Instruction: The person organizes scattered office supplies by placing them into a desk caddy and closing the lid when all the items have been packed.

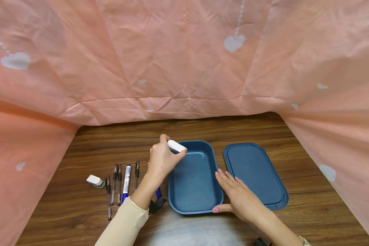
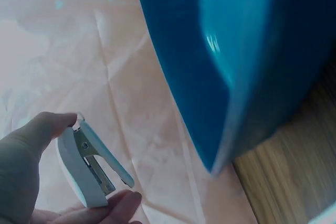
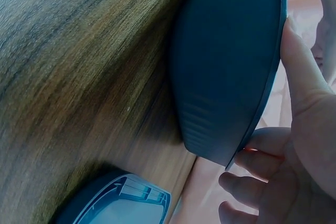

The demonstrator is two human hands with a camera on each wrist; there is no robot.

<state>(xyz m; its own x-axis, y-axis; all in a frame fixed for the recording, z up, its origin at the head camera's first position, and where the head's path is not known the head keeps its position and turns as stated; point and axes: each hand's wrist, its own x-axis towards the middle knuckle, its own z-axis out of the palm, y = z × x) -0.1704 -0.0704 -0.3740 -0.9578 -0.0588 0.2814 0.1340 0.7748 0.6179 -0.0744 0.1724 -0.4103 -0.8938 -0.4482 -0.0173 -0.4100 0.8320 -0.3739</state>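
A small white stapler (image 2: 86,163) is pinched between the thumb and fingers of my left hand (image 1: 163,155). In the head view it is over the far left corner of a blue plastic box (image 1: 192,184), above the rim. The left wrist view shows the stapler's two arms spread apart. My right hand (image 1: 238,196) rests against the box's right side, its fingers fairly straight and thumb spread toward the near corner. Fingertips (image 3: 257,158) touch the rim in the right wrist view. The box's inside shows no items in the head view.
A blue lid (image 1: 255,176) lies right of the box. Left of it are several black-capped pens (image 1: 119,181), a white-and-blue marker (image 1: 126,181) and a small white-topped item (image 1: 95,181). Another blue item (image 1: 158,193) is partly hidden by my left arm. Pink cloth (image 1: 184,68) surrounds the wooden table (image 1: 117,141).
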